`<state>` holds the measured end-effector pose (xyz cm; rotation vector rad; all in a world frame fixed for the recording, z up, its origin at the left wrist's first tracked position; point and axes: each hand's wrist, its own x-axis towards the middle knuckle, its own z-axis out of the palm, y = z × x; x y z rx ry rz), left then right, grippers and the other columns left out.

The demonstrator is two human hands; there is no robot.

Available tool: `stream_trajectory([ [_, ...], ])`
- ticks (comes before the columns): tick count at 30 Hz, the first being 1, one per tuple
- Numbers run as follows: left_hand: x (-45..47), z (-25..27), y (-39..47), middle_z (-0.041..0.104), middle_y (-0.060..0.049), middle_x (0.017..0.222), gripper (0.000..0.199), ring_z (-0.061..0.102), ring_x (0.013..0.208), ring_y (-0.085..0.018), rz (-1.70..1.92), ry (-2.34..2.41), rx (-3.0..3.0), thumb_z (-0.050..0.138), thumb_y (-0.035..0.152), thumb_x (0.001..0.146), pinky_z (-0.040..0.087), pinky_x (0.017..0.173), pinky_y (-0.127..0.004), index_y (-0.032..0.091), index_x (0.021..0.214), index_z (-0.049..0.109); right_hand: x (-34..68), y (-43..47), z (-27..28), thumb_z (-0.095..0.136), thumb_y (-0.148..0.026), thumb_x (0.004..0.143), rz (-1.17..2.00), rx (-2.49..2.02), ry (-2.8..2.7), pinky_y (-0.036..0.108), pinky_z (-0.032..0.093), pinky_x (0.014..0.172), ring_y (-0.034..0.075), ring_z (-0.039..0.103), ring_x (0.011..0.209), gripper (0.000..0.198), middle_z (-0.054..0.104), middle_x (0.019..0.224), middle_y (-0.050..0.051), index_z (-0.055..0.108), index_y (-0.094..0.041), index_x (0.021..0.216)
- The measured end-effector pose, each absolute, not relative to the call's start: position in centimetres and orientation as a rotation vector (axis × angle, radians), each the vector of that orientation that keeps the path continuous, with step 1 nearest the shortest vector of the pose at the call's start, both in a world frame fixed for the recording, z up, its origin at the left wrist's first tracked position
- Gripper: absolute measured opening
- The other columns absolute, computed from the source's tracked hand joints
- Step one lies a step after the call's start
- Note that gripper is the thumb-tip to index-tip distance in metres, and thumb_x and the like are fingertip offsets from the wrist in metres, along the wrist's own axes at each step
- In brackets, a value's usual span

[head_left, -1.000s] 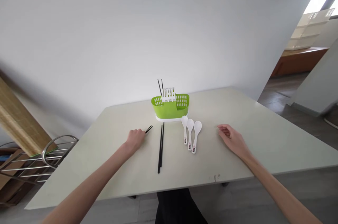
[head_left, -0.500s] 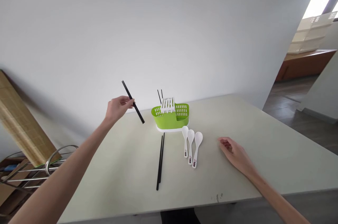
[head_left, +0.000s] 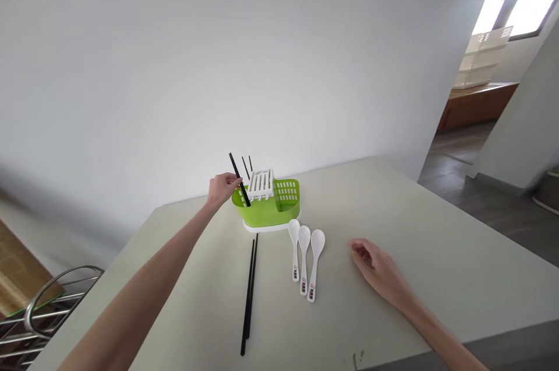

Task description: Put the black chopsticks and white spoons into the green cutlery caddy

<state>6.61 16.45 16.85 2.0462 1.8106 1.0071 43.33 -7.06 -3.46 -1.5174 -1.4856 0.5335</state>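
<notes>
Left hand [head_left: 225,186]: pinches the held chopsticks [head_left: 245,194] between thumb and fingers, partway along; the shafts tilt, upper ends to the left.
Held chopsticks: lower ends at the left compartment of the green caddy [head_left: 266,218]; whether they pass below the rim cannot be told.
Entry: probably cleanest with the pair steepened, both lower ends together, then lowered straight.
White slatted rack [head_left: 261,184]: sits over the caddy's middle, just beside the pair; a swing to the right could knock it.
Standing chopsticks [head_left: 246,168]: rise behind; best left undisturbed.
Release: advisable only once the ends meet the bottom.
Right hand [head_left: 379,272]: relaxed on the worktop [head_left: 340,196], nothing visible in its grasp; could steady the caddy.
Loose chopsticks [head_left: 248,296], three white spoons [head_left: 304,254]: lie in front of the caddy.
</notes>
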Motion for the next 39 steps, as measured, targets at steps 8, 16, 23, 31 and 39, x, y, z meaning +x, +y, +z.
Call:
stream_trajectory([
  [8,8.4,15.4,18.4,0.082,-0.008,0.101,0.021,0.076,0.105,-0.028,0.800,1.866,2.200,0.069,0.038,0.083,0.058,0.093,-0.036,0.021,0.091,0.077,43.3,-7.2,-3.0,0.047,-0.051,0.100,0.564,-1.536,-1.489,0.037,0.055,0.079,0.024,0.069,0.087,0.030,0.075,0.101,0.006,0.067,-0.028,0.102],
  [16,7.1,15.0,18.2,0.083,-0.006,0.098,0.018,0.077,0.101,-0.027,0.673,1.884,2.204,0.069,0.034,0.082,0.059,0.087,-0.033,0.021,0.087,0.079,43.4,-7.2,-2.8,0.045,-0.054,0.100,0.612,-1.565,-1.500,0.036,0.052,0.082,0.023,0.067,0.088,0.034,0.074,0.104,0.006,0.066,-0.027,0.104],
  [23,6.9,14.9,18.3,0.083,-0.005,0.101,0.025,0.076,0.105,-0.027,0.730,1.808,2.233,0.068,0.042,0.084,0.058,0.095,-0.036,0.021,0.094,0.079,43.3,-7.2,-3.0,0.045,-0.052,0.101,0.601,-1.571,-1.499,0.036,0.051,0.084,0.023,0.067,0.090,0.033,0.074,0.105,0.007,0.066,-0.027,0.104],
  [31,6.3,13.5,19.2,0.077,-0.010,0.121,0.028,0.064,0.123,-0.033,0.891,1.774,2.362,0.067,0.044,0.086,0.053,0.104,-0.046,0.022,0.096,0.081,43.3,-7.3,-3.1,0.046,-0.051,0.101,0.597,-1.587,-1.499,0.034,0.051,0.080,0.022,0.066,0.088,0.032,0.074,0.103,0.006,0.067,-0.027,0.104],
  [39,5.3,12.9,18.6,0.074,-0.011,0.123,0.036,0.064,0.118,-0.030,1.041,1.734,2.287,0.065,0.051,0.091,0.054,0.099,-0.044,0.024,0.109,0.078,43.5,-7.4,-3.2,0.047,-0.053,0.101,0.574,-1.602,-1.507,0.033,0.052,0.078,0.022,0.067,0.086,0.034,0.075,0.101,0.005,0.068,-0.027,0.105],
])
